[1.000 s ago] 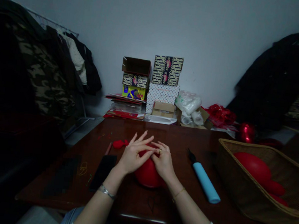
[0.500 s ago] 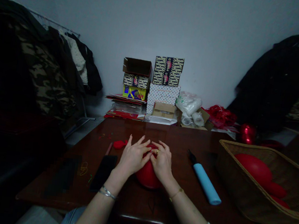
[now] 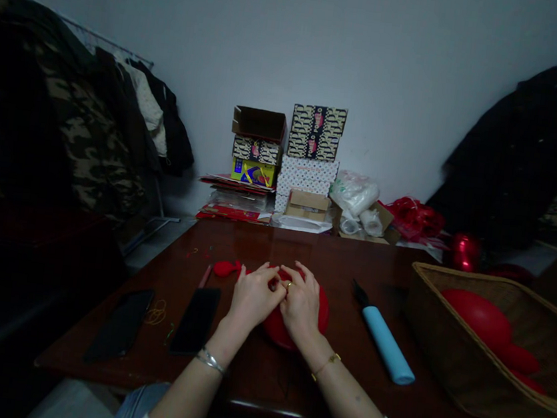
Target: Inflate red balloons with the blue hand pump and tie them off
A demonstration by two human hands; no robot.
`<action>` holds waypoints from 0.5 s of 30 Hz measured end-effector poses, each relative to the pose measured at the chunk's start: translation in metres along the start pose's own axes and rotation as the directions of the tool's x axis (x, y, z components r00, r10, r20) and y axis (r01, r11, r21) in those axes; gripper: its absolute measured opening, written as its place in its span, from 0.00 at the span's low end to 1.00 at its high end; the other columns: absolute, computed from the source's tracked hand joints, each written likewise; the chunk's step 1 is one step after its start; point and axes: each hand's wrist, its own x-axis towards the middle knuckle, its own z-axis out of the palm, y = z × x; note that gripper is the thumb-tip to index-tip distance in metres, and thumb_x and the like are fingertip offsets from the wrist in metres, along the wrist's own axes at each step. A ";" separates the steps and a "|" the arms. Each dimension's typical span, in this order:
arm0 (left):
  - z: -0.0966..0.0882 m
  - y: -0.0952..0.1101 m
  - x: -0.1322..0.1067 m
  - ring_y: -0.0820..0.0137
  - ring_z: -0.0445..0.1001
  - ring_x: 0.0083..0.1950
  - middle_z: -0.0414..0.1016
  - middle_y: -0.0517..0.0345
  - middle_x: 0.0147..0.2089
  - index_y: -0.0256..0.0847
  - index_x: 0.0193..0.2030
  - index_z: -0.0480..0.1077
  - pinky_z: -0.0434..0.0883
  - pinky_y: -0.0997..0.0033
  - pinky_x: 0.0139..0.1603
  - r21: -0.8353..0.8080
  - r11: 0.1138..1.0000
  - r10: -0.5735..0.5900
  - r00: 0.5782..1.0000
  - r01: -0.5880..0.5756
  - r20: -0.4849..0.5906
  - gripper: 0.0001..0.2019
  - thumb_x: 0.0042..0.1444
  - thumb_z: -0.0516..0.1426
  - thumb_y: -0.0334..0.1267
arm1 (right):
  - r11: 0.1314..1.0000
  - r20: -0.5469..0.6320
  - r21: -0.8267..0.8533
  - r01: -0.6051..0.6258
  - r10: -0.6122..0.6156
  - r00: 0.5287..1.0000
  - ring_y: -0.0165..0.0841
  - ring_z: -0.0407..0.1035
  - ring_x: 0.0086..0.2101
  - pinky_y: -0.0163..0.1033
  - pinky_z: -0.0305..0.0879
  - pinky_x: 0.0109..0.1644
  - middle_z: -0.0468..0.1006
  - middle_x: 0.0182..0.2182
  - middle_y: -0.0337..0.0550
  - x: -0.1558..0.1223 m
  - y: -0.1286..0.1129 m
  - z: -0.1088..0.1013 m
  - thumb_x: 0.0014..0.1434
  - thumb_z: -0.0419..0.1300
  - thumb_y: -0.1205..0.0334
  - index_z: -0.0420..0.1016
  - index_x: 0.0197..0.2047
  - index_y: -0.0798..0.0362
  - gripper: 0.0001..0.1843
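Note:
A round, inflated red balloon (image 3: 277, 328) is on the table right in front of me, partly covered by my hands. My left hand (image 3: 257, 297) and my right hand (image 3: 302, 304) meet over its top, thumbs and index fingers pinched close together. What the fingertips hold seems to be the balloon's neck, though the fingers mostly hide it. Left of my left hand lies a small uninflated red balloon (image 3: 224, 268). A blue balloon pump (image 3: 387, 345) with a black nozzle rests to the right of my right hand.
A wicker basket (image 3: 461, 371) with red balloons (image 3: 480, 319) occupies the right side. Two dark phones (image 3: 195, 320), a pinkish stick (image 3: 205, 276) and yellowish bands (image 3: 156, 312) lie on the left. Stacked boxes (image 3: 307, 175) stand behind the brown table (image 3: 343, 257).
My hands have drawn closer together, with the fingers more curled. More of the red balloon now shows at the right of my right hand. The view has shifted slightly.

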 end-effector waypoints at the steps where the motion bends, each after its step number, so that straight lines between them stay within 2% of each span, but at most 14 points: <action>1: 0.001 0.001 0.000 0.60 0.71 0.54 0.79 0.57 0.44 0.45 0.35 0.74 0.53 0.45 0.62 -0.011 1.000 -0.026 1.000 0.026 -0.011 0.08 0.50 0.55 0.31 | 1.000 0.001 -0.004 0.001 -0.001 1.000 0.41 0.54 0.57 0.49 0.52 0.59 0.74 0.50 0.39 0.000 0.000 0.000 0.57 0.55 0.69 0.77 0.37 0.50 0.11; 3: 0.002 0.001 0.000 0.61 0.72 0.53 0.79 0.56 0.41 0.45 0.34 0.73 0.54 0.47 0.62 -0.017 0.999 -0.046 0.999 0.045 -0.028 0.07 0.50 0.55 0.32 | 1.000 0.001 -0.011 -0.003 0.003 1.000 0.41 0.54 0.57 0.49 0.53 0.58 0.74 0.49 0.40 0.000 0.000 -0.001 0.56 0.55 0.69 0.77 0.37 0.50 0.10; 5: 0.002 -0.002 0.001 0.61 0.71 0.54 0.79 0.55 0.42 0.44 0.34 0.73 0.52 0.46 0.63 -0.009 1.000 -0.001 1.000 0.001 -0.012 0.07 0.51 0.54 0.31 | 1.000 -0.001 -0.019 -0.015 0.015 1.000 0.41 0.54 0.57 0.49 0.53 0.58 0.74 0.49 0.40 0.000 0.000 -0.001 0.56 0.54 0.69 0.77 0.35 0.50 0.11; 9: -0.003 -0.010 0.002 0.60 0.68 0.57 0.76 0.50 0.49 0.42 0.39 0.71 0.50 0.41 0.62 -0.004 0.984 0.175 0.974 -0.176 0.141 0.08 0.54 0.53 0.32 | 0.999 0.005 -0.039 -0.030 0.030 1.000 0.42 0.54 0.56 0.50 0.54 0.57 0.74 0.49 0.41 0.000 0.002 -0.002 0.55 0.55 0.71 0.77 0.32 0.50 0.11; 11: -0.004 -0.014 0.002 0.59 0.68 0.57 0.76 0.49 0.48 0.42 0.40 0.71 0.49 0.39 0.61 0.011 0.975 0.216 0.959 -0.222 0.181 0.08 0.54 0.53 0.32 | 0.999 0.016 -0.046 -0.022 0.023 1.000 0.43 0.54 0.57 0.52 0.53 0.57 0.73 0.49 0.42 0.000 0.002 -0.002 0.54 0.54 0.71 0.77 0.32 0.50 0.11; 15: -0.001 -0.015 0.001 0.58 0.70 0.54 0.78 0.51 0.43 0.43 0.36 0.71 0.45 0.38 0.62 0.054 0.975 0.210 0.970 -0.218 0.119 0.06 0.52 0.54 0.32 | 0.999 0.036 -0.047 0.000 0.001 0.999 0.44 0.53 0.57 0.54 0.51 0.58 0.73 0.49 0.43 -0.001 -0.001 -0.003 0.55 0.53 0.70 0.78 0.33 0.50 0.12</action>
